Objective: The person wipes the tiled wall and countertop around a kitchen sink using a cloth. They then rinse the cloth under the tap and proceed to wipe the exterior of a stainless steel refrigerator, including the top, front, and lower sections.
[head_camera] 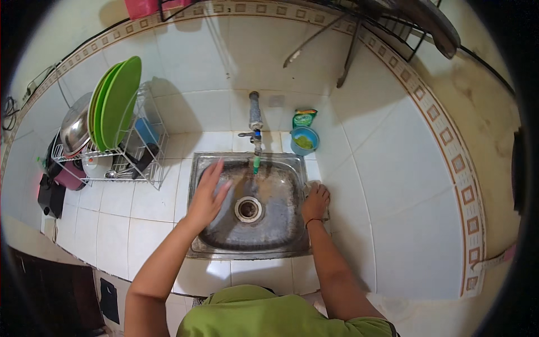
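A stainless steel sink (269, 229) with a stained basin lies before me, set in a white tiled counter. My left hand (207, 200) hovers over the basin's left side, fingers apart, holding nothing. On the narrow tiled strip along the sink's right edge, my right hand (316, 204) bends over a pale crumpled cloth (310, 185); most of the cloth is hidden under the fingers. A faucet (255, 135) with a green tip comes out of the back wall above the basin. The round drain (248, 209) sits near the basin's middle.
A white wire dish rack (158, 168) at left bears green plates (122, 103), a metal bowl (76, 126) and utensils. Behind the sink's right corner stand a blue tub (304, 141) and a green packet (304, 118). A tiled wall (404, 227) closes off the right side.
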A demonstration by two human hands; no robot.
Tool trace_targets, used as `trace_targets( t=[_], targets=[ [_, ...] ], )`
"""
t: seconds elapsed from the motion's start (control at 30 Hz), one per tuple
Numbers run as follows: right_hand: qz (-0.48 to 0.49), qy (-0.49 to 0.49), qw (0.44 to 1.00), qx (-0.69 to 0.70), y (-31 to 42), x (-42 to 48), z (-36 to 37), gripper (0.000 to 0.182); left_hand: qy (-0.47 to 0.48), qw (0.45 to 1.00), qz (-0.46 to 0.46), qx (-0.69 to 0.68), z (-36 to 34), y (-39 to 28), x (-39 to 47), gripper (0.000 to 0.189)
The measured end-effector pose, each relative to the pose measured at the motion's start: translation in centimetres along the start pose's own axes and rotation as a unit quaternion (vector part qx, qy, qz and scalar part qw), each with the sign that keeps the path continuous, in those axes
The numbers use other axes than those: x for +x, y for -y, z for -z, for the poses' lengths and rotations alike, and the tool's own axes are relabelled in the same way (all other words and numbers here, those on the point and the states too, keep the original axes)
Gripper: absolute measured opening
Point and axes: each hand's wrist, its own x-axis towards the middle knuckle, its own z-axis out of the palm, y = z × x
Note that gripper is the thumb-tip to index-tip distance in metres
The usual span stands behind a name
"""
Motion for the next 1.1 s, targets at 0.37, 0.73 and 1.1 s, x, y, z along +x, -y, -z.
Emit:
trace_targets(
  t=[0.37, 0.73, 1.1],
  targets=[
    [-0.184, 0.367, 0.603, 0.684, 11.3, 2.3, -4.8, 0.03, 0.045, 0.982, -0.055, 0.173, -5.0, 2.4, 12.9, 0.033],
    [-0.2, 0.305, 0.594, 0.717, 12.8, 3.1, -7.5, 0.022, 0.043, 0.985, 0.025, 0.163, -6.8, 1.3, 12.3, 0.029],
    [-0.222, 0.38, 0.554, 0.706, 14.5, 1.8, -2.2, 0.02, 0.015, 0.665, 0.531, -0.525, -16.8, 9.4, -1.3, 0.073]
  ],
)
